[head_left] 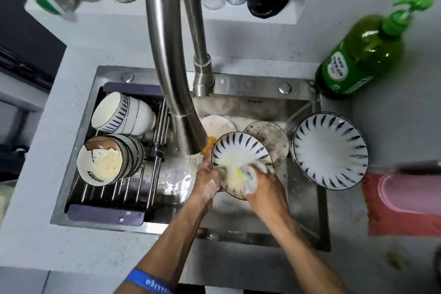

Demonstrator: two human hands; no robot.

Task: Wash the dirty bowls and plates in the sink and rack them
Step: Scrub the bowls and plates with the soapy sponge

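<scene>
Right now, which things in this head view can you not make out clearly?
- Sponge: mostly hidden by foam and the right hand.
- Near rim of the held plate: covered by both hands; the left hand grips it.
- Two dirty plates behind: partly overlapped.
- Water flow: the faucet hides its mouth.
- Pink item: cut by the right edge, blurred.

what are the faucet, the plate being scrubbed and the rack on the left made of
Faucet: brushed stainless steel by its dull grey sheen. Plate in the left hand: likely glazed ceramic, glossy white with blue strokes, though melamine can't be excluded. Rack: shiny metal rods, with dark ends that look plastic.
</scene>
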